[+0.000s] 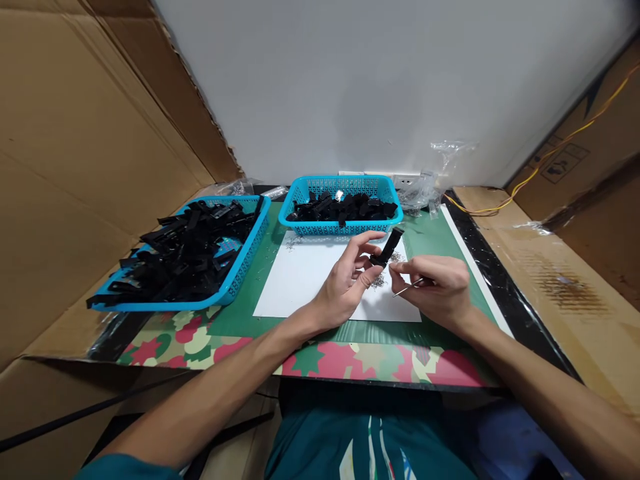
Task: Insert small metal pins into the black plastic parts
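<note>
The table runs to a patterned near edge; a blue basket bounds its left, white paper spreads mid-table, a smaller basket behind. Above the paper, the left hand has its grip curled round a slim black piece, top leaning right; the right hand pinches a thin metal tool near tiny silvery bits.

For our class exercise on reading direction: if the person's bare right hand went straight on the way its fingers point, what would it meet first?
The right hand would probably meet the long, black, plastic-looking part held in the left hand, or that hand's thumb; depth is unclear from one view.
</note>
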`<state>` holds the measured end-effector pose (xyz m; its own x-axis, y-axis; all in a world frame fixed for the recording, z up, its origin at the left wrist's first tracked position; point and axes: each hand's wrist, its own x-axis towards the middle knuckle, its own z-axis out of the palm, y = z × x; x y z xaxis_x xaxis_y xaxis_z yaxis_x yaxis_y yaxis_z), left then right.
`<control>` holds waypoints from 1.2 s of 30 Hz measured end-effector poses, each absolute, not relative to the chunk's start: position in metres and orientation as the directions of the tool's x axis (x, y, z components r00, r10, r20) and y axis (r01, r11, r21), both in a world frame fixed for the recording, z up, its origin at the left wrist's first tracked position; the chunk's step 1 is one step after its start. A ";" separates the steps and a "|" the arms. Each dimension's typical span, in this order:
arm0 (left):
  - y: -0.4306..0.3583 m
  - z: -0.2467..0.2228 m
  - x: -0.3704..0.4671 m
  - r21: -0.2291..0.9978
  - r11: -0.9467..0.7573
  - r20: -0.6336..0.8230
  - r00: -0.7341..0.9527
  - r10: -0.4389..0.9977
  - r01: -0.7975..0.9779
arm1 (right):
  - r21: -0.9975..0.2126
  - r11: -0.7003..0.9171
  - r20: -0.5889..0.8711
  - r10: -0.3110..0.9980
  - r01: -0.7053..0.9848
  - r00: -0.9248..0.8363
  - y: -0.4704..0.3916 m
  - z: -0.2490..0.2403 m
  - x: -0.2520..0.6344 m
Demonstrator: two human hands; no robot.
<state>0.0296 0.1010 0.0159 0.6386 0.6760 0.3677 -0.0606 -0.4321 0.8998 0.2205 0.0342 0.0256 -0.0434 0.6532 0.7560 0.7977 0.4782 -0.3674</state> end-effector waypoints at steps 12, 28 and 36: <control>0.104 0.017 0.030 0.802 -0.597 0.468 0.655 0.593 -0.032 | -0.313 0.638 0.800 0.576 0.703 -0.166 0.037 0.026 0.224; 0.102 0.017 0.030 0.958 -0.286 0.223 0.727 0.650 -0.039 | -0.455 0.656 0.708 0.676 0.602 -0.202 0.041 0.027 0.245; 0.106 0.023 0.027 0.538 -0.799 0.538 0.620 0.571 0.269 | -0.640 0.479 0.442 0.869 0.601 -0.222 0.045 0.030 0.257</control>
<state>0.0269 0.1064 0.0232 0.6200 0.5709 0.5383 0.2690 -0.7991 0.5377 0.2573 0.0446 0.0304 -0.2224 0.8691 0.4418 0.6006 0.4791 -0.6401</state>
